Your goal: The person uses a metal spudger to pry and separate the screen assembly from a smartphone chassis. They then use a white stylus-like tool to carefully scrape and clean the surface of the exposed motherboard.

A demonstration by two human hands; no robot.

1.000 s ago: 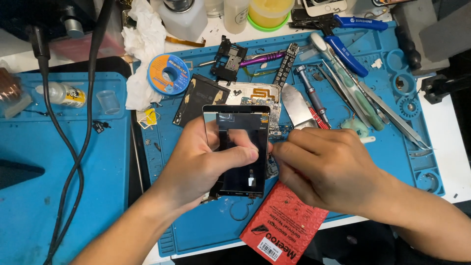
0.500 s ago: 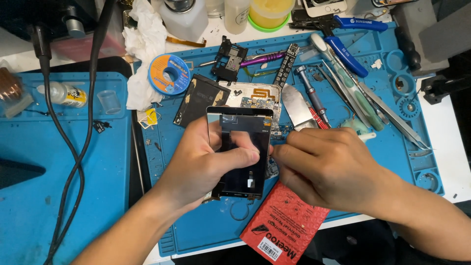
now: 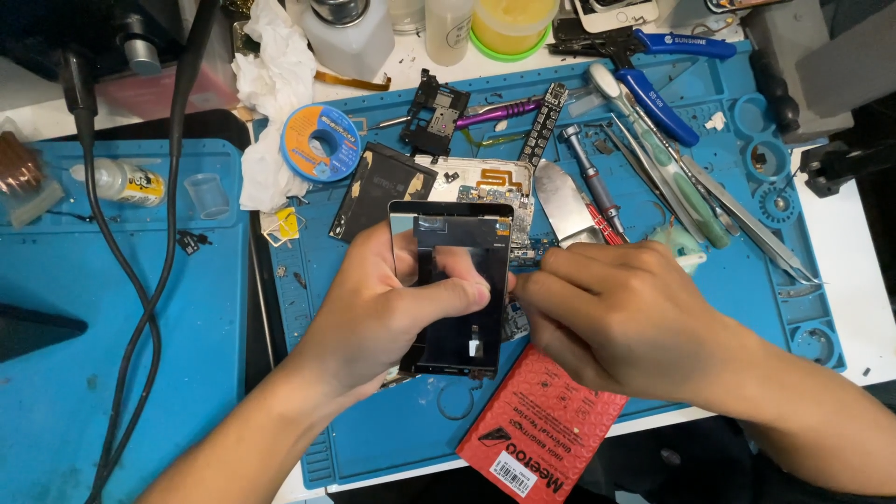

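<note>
Mid-repair at frame centre: left hand (image 3: 392, 308) gripping phone frame (image 3: 455, 280), thumb across it; right hand (image 3: 625, 313) pinched at its right edge, pinched item hidden. Next calls for steady hold, fine fingertip work

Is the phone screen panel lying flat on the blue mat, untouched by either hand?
No, the left hand holds the phone screen panel with its thumb across it.

The counter (image 3: 854, 271) carries a blue mat (image 3: 737, 271). On the mat, pliers (image 3: 653, 70) lie above tweezers (image 3: 747, 224); a tape roll (image 3: 321, 142) sits left of them.
</note>
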